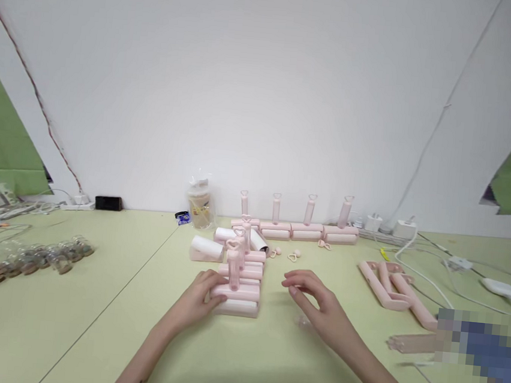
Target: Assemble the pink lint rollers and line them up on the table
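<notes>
My left hand (pixel 204 295) is closed on the left end of the nearest pink lint roller (pixel 245 293), thumb in front and fingers behind. This roller lies on the table, a white roll along its front and a translucent pink handle standing upright from it. More pink lint rollers (pixel 252 269) stand in a column right behind it. To the right, my right hand (pixel 313 296) hovers above the table with bent fingers, thumb apart from them and nothing visible between. A small clear piece (pixel 301 320), partly hidden, lies under that hand.
Several upright lint rollers (pixel 307 232) line the wall. White paper rolls (pixel 207 247) and small pink loops (pixel 294 255) lie before them. Pink plastic parts (pixel 384 288), cables and a co-worker's blurred sleeve (pixel 492 359) are at right. Small glass domes (pixel 59 257) stand left; a bagged cup (pixel 200 204) is behind.
</notes>
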The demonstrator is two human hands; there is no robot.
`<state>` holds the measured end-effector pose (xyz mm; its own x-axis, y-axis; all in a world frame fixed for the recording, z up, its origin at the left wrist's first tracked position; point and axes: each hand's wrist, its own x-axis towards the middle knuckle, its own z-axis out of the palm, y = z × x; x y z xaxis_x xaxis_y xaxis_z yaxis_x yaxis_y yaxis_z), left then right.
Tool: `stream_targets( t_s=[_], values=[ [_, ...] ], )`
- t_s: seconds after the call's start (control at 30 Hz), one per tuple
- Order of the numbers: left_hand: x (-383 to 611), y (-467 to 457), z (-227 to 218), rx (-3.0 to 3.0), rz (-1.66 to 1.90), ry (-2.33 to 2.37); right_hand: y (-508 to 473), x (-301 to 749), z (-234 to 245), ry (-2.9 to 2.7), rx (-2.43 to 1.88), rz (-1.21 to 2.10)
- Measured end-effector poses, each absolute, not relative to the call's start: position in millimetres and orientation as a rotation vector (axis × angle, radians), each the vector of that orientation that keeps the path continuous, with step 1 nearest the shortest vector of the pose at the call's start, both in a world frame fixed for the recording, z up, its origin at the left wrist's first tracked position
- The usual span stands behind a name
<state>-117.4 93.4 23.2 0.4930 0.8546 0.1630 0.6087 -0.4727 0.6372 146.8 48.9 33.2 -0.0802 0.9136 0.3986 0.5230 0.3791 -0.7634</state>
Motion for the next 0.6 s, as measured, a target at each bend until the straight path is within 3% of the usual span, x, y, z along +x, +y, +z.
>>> stream_targets(
  t_s=[0.27,0.6],
  values=[
    [-139.7,141.1,42.4,2.496,0.664,1.662,183.8,124.1,42.9,-1.813,-1.645,0.433],
    [-125.0,249.7,66.1,2.754,-0.163,1.403,236.9,95.3,27.0,-1.912,-1.932,0.487]
  ],
)
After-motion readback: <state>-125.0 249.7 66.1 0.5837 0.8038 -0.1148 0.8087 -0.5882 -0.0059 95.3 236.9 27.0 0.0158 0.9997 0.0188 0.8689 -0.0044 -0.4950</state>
